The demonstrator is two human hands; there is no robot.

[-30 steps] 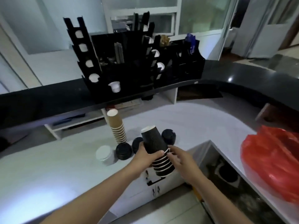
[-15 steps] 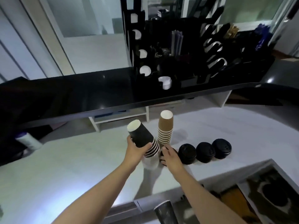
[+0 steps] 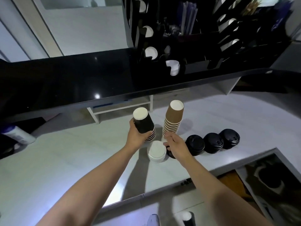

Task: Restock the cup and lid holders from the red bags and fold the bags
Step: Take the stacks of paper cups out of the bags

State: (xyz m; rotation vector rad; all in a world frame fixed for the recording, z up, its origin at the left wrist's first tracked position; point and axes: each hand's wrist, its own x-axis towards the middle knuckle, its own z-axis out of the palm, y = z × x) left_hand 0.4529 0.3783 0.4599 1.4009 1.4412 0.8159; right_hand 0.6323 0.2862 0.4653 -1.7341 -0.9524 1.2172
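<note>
My left hand (image 3: 137,137) grips an upside-down stack of black cups (image 3: 144,123) just above the white counter (image 3: 65,160). To its right stands a stack of brown cups (image 3: 173,119), also upside down. My right hand (image 3: 177,146) hovers with fingers spread over a black lid stack that it mostly hides, beside a stack of white lids (image 3: 156,151). Three more black lid stacks (image 3: 211,142) line up to the right. The black cup and lid holder (image 3: 179,38) stands on the dark upper ledge (image 3: 81,79). No red bag is in view.
A white bottle (image 3: 17,136) lies at the left under the ledge. An open drawer or bin (image 3: 268,181) sits at the lower right below the counter edge. Another black cup (image 3: 187,217) stands at the bottom edge.
The view swung left and the red bag left the frame. My left hand carried the black cups up and left beside the brown stack. My right hand let go of them and moved over the lids.
</note>
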